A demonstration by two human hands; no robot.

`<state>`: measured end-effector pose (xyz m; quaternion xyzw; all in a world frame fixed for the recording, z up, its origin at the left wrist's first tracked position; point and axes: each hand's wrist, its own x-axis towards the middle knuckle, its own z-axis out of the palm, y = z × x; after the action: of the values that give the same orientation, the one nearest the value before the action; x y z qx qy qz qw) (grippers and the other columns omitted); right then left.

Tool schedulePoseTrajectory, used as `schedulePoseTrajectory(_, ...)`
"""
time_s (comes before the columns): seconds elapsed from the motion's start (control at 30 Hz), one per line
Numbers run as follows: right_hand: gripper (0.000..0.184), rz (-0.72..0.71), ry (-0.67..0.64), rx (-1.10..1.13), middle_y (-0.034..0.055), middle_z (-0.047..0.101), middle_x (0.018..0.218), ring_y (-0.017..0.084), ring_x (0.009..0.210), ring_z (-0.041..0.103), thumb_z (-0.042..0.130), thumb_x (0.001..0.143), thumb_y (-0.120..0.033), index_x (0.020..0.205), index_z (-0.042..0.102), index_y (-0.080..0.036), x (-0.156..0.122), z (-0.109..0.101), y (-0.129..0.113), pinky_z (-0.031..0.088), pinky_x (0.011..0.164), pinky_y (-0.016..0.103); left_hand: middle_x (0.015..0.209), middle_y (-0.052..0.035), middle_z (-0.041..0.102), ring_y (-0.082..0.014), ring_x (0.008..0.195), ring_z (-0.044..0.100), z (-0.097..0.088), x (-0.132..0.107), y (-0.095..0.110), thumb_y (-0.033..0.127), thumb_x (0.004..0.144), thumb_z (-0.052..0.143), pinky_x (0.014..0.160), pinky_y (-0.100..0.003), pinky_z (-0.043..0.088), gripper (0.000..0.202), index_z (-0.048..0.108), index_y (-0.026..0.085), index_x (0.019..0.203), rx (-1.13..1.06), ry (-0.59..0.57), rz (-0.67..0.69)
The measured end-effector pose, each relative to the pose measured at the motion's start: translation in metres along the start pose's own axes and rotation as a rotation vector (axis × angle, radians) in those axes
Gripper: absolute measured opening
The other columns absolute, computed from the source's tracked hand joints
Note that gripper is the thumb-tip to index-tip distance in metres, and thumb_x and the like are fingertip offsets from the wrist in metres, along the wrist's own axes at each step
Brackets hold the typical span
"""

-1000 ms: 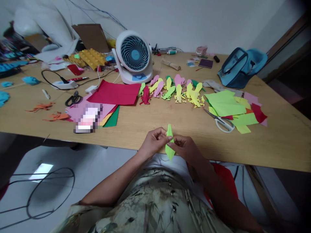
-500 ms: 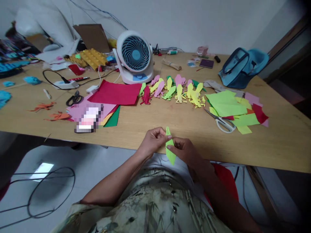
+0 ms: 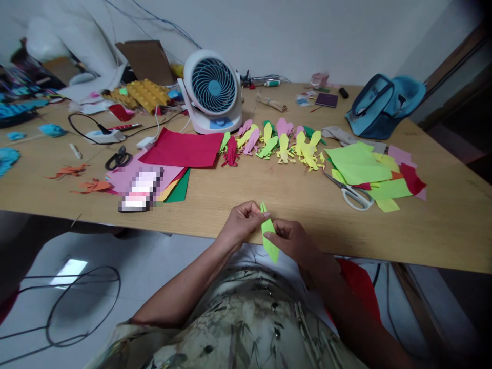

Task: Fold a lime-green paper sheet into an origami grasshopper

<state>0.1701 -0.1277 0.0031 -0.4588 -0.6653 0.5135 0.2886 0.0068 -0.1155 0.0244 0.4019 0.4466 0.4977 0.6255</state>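
A narrow folded piece of lime-green paper (image 3: 269,241) stands upright at the near edge of the wooden table (image 3: 238,192). My left hand (image 3: 240,224) pinches its upper part from the left. My right hand (image 3: 294,242) pinches its middle from the right. Both hands are closed on the paper, fingertips almost meeting. A row of finished folded paper figures (image 3: 274,143) in pink, yellow, green and red lies further back on the table.
White-handled scissors (image 3: 349,193) lie beside a pile of coloured paper sheets (image 3: 365,169) at the right. A red sheet (image 3: 182,148), black scissors (image 3: 117,158) and a white-blue desk fan (image 3: 212,89) are at the left and back. A blue bag (image 3: 382,105) stands far right.
The green paper has tilted slightly, its tip shifting left, and my fingers have slid a little along it. Nothing else on the table moved.
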Motion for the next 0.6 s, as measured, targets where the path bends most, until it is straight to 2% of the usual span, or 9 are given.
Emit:
schedulePoseTrajectory(0.27, 0.031, -0.011, -0.003, -0.023, -0.0063, 0.036, 0.058, 0.009, 0.054, 0.034, 0.062, 0.082, -0.038, 0.063, 0.045, -0.020, -0.0021, 0.0017, 0.0048, 0.026, 0.050, 0.025, 0.053, 0.0072, 0.048, -0.0013, 0.044, 0.031, 0.0002, 0.0011, 0.0014, 0.042, 0.053, 0.090, 0.044, -0.016, 0.019, 0.050, 0.048, 0.015, 0.058, 0.000, 0.014, 0.000)
schedulePoseTrajectory(0.43, 0.029, 0.017, -0.012, 0.002, -0.0062, 0.037, 0.059, 0.009, 0.054, 0.035, 0.062, 0.081, -0.037, 0.064, 0.045, -0.020, -0.0039, 0.0022, 0.0025, 0.026, 0.050, 0.025, 0.054, 0.0072, 0.052, -0.0011, 0.041, 0.033, 0.0010, 0.0020, 0.0029, 0.042, 0.048, 0.092, 0.041, -0.017, 0.020, 0.050, 0.052, 0.015, 0.061, -0.026, 0.007, -0.048)
schedulePoseTrajectory(0.6, 0.029, 0.019, -0.039, 0.023, -0.0062, 0.038, 0.059, 0.009, 0.054, 0.035, 0.062, 0.081, -0.036, 0.064, 0.045, -0.020, -0.0063, 0.0029, 0.0030, 0.026, 0.050, 0.025, 0.047, 0.0088, 0.044, -0.0018, 0.039, 0.033, 0.0009, 0.0018, 0.0051, 0.046, 0.051, 0.090, 0.039, -0.017, 0.019, 0.051, 0.050, 0.016, 0.060, -0.034, -0.012, -0.087)
